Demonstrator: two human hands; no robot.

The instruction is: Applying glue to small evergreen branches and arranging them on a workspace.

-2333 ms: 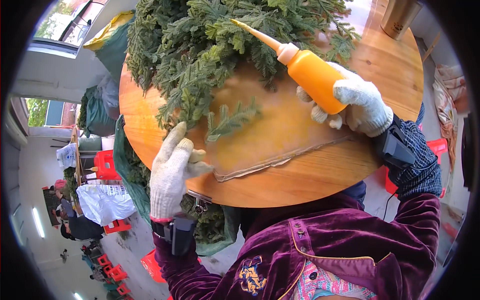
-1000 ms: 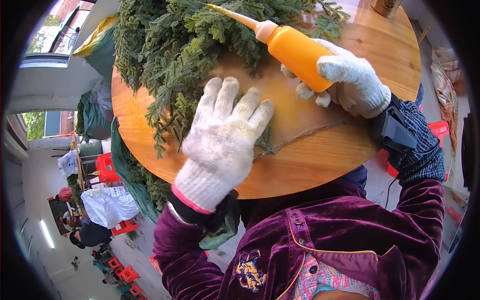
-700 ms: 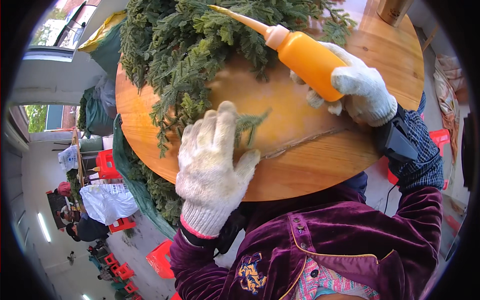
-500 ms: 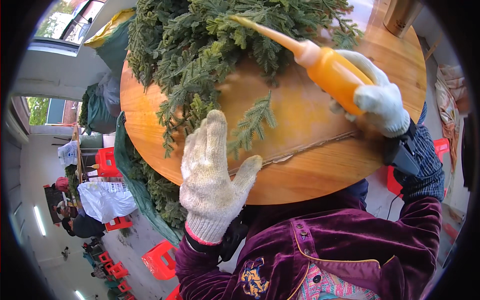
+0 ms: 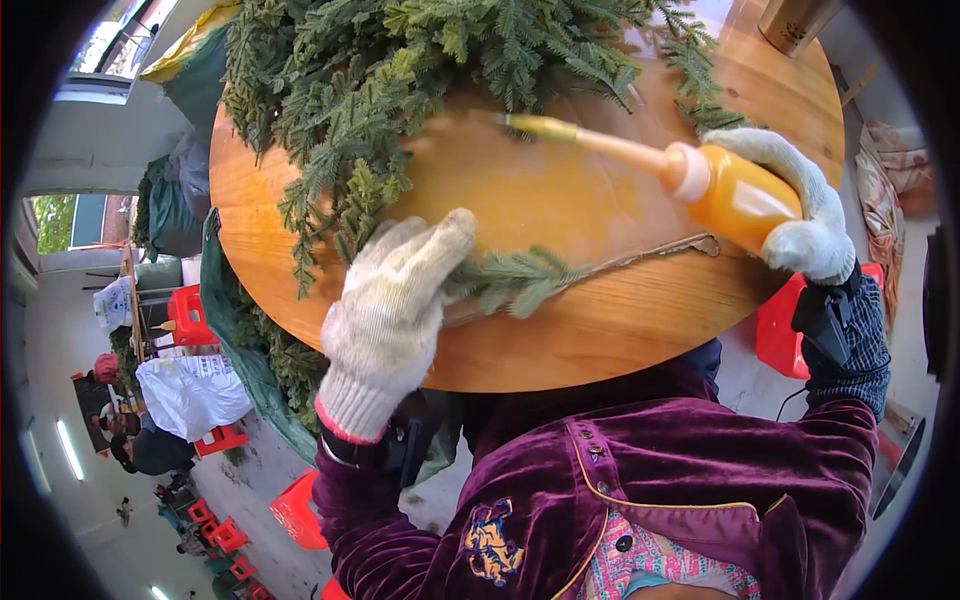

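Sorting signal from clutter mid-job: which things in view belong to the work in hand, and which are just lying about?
Seem in use:
orange squeeze bottle, in the right hand
green sprig, at the left hand
evergreen branches, heaped on the table

Seem just lying about:
metallic cup, upper right
red stool, right
white bag, left

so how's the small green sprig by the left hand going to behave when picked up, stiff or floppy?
The sprig is probably light, being just a few slender shoots. Likely springy rather than floppy, since those shoots splay outward. Its branching outline should make it unlikely to roll.
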